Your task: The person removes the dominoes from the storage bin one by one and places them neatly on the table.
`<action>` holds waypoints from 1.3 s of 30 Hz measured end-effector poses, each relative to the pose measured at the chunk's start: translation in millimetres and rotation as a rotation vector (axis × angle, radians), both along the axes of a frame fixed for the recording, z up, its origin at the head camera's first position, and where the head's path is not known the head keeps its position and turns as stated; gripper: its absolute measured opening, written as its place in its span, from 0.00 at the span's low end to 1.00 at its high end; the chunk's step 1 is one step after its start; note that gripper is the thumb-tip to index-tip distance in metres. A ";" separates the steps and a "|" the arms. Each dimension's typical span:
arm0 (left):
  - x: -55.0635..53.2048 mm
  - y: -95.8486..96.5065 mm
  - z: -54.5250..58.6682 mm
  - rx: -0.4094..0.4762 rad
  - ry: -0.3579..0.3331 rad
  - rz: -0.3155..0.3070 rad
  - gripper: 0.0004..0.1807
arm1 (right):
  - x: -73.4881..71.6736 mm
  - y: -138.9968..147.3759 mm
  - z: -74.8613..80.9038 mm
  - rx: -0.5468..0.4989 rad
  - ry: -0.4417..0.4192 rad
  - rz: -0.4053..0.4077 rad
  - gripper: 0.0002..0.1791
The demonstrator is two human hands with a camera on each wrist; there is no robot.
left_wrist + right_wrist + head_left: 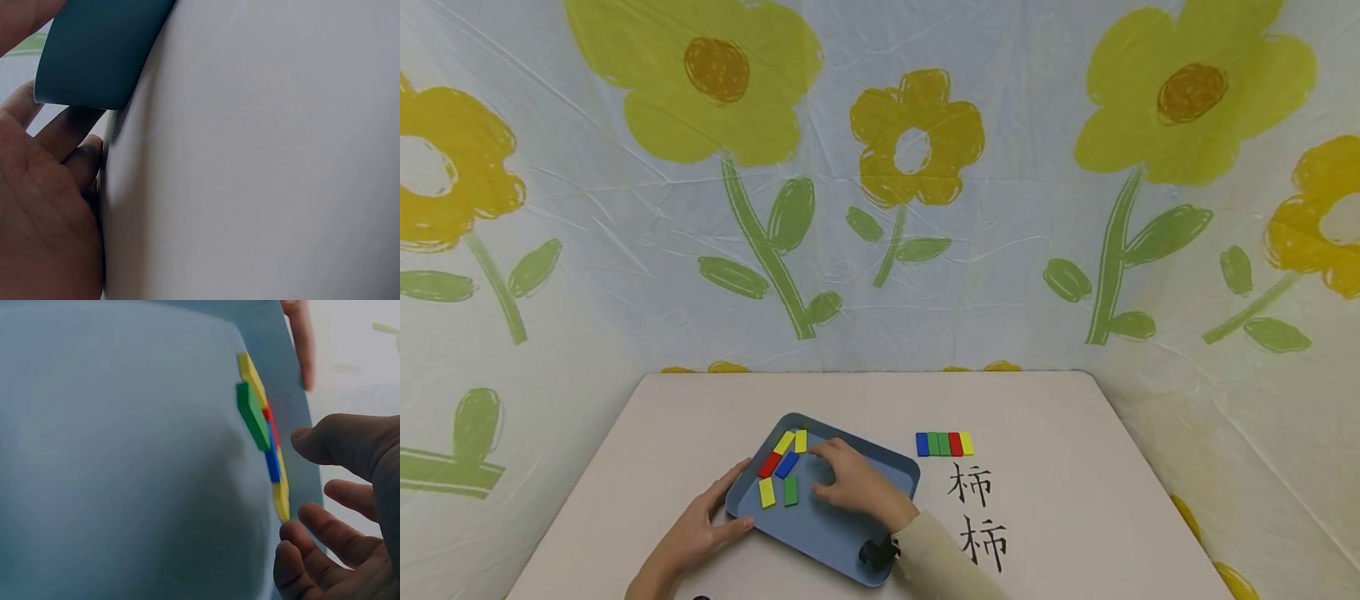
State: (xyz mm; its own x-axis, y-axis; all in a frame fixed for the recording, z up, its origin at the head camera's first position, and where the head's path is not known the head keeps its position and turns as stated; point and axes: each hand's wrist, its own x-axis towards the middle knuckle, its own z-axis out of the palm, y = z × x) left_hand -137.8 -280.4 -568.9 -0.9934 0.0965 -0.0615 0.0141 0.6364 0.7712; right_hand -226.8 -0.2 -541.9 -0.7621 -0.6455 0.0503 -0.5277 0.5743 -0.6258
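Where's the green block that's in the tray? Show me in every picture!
Head: the green block is near the bottom, a bit left of the middle.
Left wrist: it isn't in this picture.
Right wrist: the green block is right of the middle, slightly above halfway.
Shared landmark: the blue tray, though the left wrist view shows just part of it.
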 end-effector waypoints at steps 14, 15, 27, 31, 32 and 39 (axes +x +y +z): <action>0.1 -1.8 -2.0 -0.009 0.024 0.001 0.46 | 0.5 -23.8 -12.2 0.051 0.061 0.036 0.29; 0.2 -2.0 -2.1 -0.008 0.025 0.001 0.46 | 0.4 -24.6 -12.5 0.057 0.060 0.035 0.28; 0.4 -1.1 -1.8 -0.011 0.025 0.000 0.46 | 2.5 -29.7 -11.5 0.075 0.072 0.069 0.27; 0.8 -0.9 -1.8 0.005 0.019 -0.003 0.46 | 2.7 -30.7 -13.0 0.085 0.091 0.080 0.26; 0.8 -1.0 -2.0 0.014 0.016 -0.004 0.46 | 2.7 -31.0 -13.0 0.087 0.093 0.084 0.26; -1.1 -1.8 -3.9 0.067 0.010 -0.019 0.46 | 1.9 -31.6 -14.1 0.085 0.107 0.107 0.23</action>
